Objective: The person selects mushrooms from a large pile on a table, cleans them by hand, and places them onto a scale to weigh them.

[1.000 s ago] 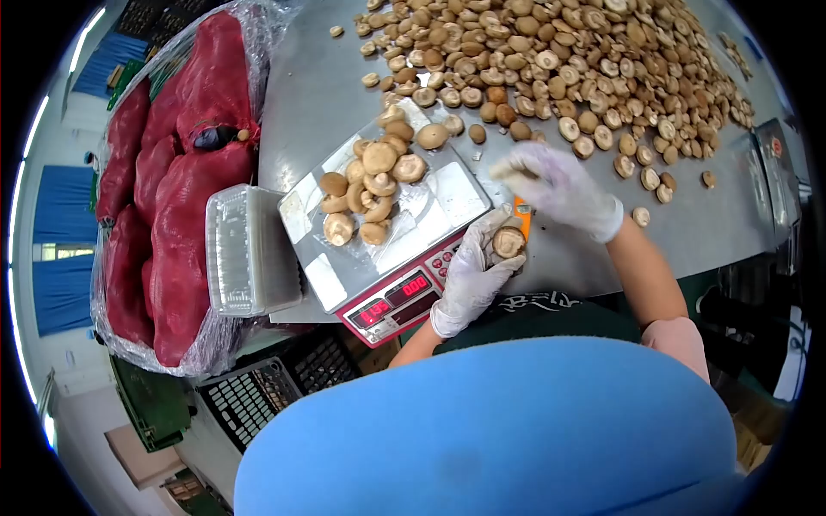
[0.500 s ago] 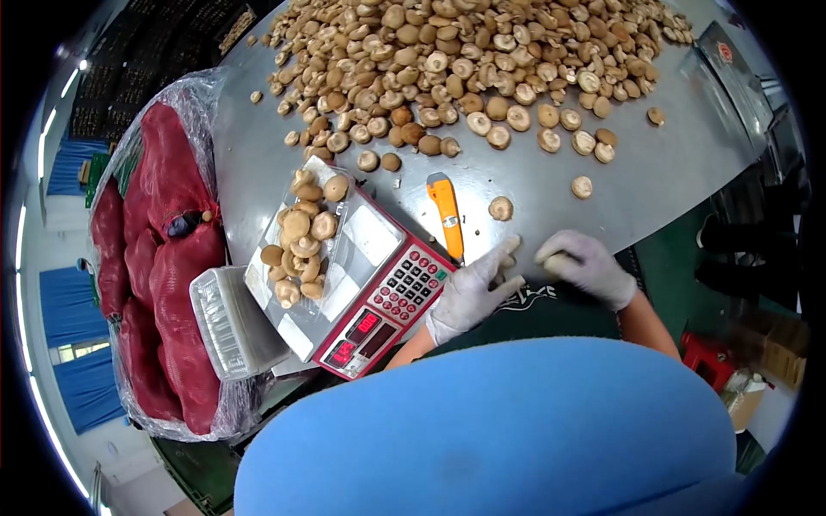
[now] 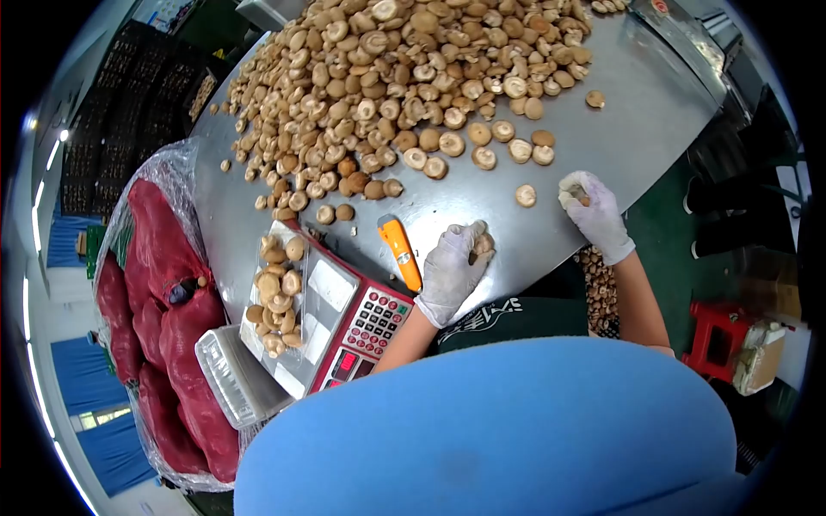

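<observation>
My left hand [image 3: 452,268], in a white glove, has its fingers closed around a shiitake mushroom [image 3: 483,247] on the metal table. My right hand [image 3: 598,219], gloved too, is curled over the table's right edge. A small brownish bit shows between its fingers, too little to name. An orange utility knife [image 3: 398,249] lies left of my left hand. Beyond it, a red-framed digital scale [image 3: 368,322] bears a clear plastic tray of several mushrooms [image 3: 277,297]. One loose mushroom [image 3: 526,196] sits between my right hand and the big mushroom pile [image 3: 404,77].
Stacked clear trays [image 3: 237,374] stand beside the scale. Red mesh sacks [image 3: 181,344] in clear plastic fill the left side. More mushrooms [image 3: 601,288] lie below the table edge, near my right forearm. A red stool [image 3: 716,335] stands at the right.
My left hand has moved onto the loose mushroom near the knife and closed on it. My right hand has moved away from the left, out to the table's right edge. The view has shifted.
</observation>
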Action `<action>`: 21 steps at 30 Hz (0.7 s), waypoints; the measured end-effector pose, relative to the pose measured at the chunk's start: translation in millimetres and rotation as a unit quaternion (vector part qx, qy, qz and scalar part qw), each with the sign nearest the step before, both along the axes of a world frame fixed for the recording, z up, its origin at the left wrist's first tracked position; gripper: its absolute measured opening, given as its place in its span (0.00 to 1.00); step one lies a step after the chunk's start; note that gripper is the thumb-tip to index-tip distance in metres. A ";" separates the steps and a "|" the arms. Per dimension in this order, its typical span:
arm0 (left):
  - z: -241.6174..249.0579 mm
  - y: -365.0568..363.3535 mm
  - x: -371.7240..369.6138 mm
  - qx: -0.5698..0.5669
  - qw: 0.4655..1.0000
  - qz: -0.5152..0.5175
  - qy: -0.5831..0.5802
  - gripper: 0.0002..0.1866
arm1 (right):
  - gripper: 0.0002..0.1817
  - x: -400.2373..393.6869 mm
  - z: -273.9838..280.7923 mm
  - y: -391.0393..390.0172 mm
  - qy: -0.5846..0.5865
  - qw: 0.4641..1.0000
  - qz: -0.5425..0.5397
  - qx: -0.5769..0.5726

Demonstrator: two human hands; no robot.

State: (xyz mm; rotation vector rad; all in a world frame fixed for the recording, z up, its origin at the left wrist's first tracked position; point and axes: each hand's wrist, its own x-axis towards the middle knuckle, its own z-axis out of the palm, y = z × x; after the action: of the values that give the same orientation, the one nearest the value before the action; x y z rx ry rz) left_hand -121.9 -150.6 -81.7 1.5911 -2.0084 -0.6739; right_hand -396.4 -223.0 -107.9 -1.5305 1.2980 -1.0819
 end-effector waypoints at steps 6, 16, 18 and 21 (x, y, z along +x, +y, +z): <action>-2.3 -24.5 -33.9 0.069 0.996 0.013 0.059 0.26 | 0.23 20.9 0.8 -1.3 0.052 0.997 0.039 -0.052; -0.9 -52.3 -58.8 0.027 1.000 0.001 -0.016 0.33 | 0.27 13.2 -15.3 8.1 0.043 0.994 0.066 -0.072; 8.2 -41.7 -67.5 0.028 0.999 -0.011 0.033 0.35 | 0.27 7.8 24.8 22.1 0.058 0.993 0.096 0.032; 8.8 -22.3 -90.2 0.138 0.931 -0.094 0.324 0.40 | 0.25 -3.1 31.1 40.8 -0.150 0.968 0.138 0.147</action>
State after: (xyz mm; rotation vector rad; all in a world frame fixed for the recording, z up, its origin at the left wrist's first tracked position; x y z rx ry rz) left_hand -212.1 -173.0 -72.9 1.0999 -1.6143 -1.3981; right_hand -399.5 -182.2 -76.8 -1.2257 0.9550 -0.8589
